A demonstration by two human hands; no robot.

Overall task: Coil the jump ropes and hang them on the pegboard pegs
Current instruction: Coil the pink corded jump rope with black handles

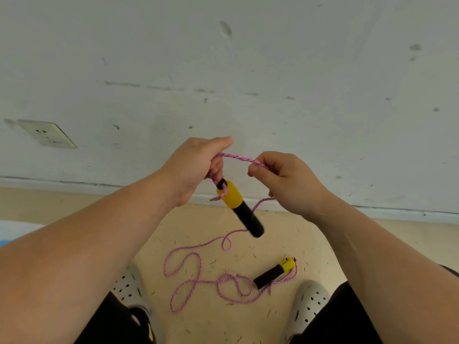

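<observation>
I'm holding the rope (238, 157) in both hands: left hand (196, 165) fingers (218, 170) are curling round it just above one hanging handle (239, 207), and the right hand (283, 180) is pinching it nearby. The rest is lying looped on the floor (310, 234), touching the other handle (274, 273).

Soft, even daylight; edges bowed (wide lens), slight blur throughout.
</observation>
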